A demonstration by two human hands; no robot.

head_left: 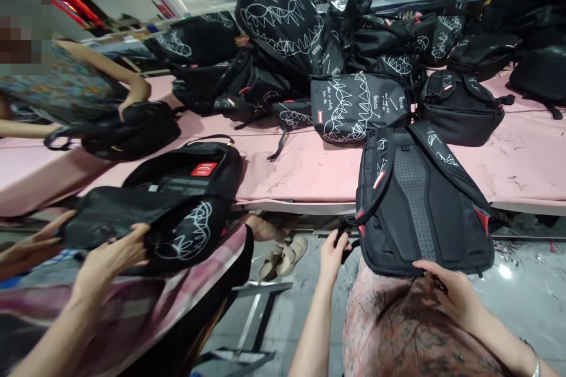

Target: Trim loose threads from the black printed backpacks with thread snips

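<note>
A black backpack (415,200) leans back-panel up from my lap onto the table edge, with its shoulder straps and perforated centre strip facing me. White scribble prints and small red-and-white tags show on the straps. At its lower left side, my left hand (333,256) is closed on a black strap end. My right hand (455,294) lies at the bag's bottom edge, its index finger along the seam. A small dark tool sits partly hidden in its curled fingers; its kind is unclear.
Black backpacks with white scribbles (360,107) are heaped along the pink table (300,179). To my left a co-worker's hands (110,253) hold an open black backpack (190,188). Across the table another person handles a black bag (132,129). Shoes (283,256) rest below.
</note>
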